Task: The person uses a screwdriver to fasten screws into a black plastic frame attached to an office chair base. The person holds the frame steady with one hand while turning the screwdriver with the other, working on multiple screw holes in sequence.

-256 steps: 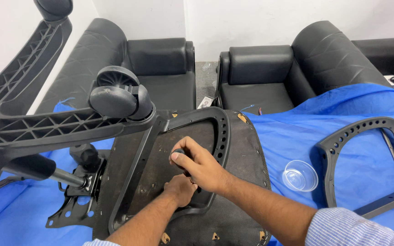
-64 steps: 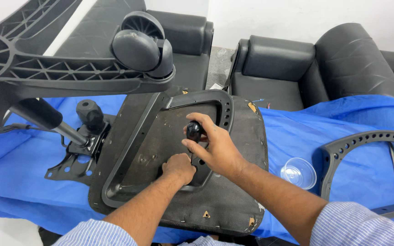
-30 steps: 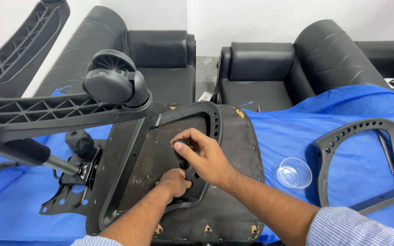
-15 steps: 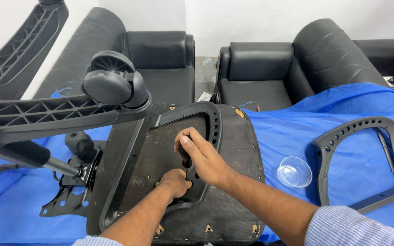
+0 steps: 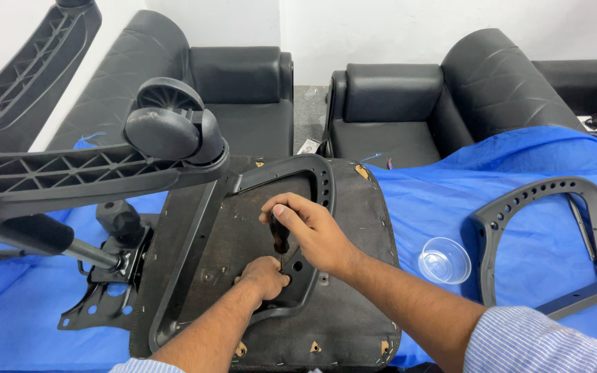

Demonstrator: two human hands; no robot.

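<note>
Screwdriver (image 5: 280, 235): stood near-upright, long axis vertical, in the right hand (image 5: 309, 231), fingers closed round its black handle, tip down beside the left hand (image 5: 265, 276), which was curled against the armrest bracket (image 5: 298, 228) on the upturned seat base (image 5: 354, 304).

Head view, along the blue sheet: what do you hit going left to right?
Black metal tilt mechanism plate with lever → upturned black office chair seat pan, with the left hand and then the right hand gripping a black-handled screwdriver over it → small clear plastic bowl → loose grey plastic perforated armrest frame.
</note>
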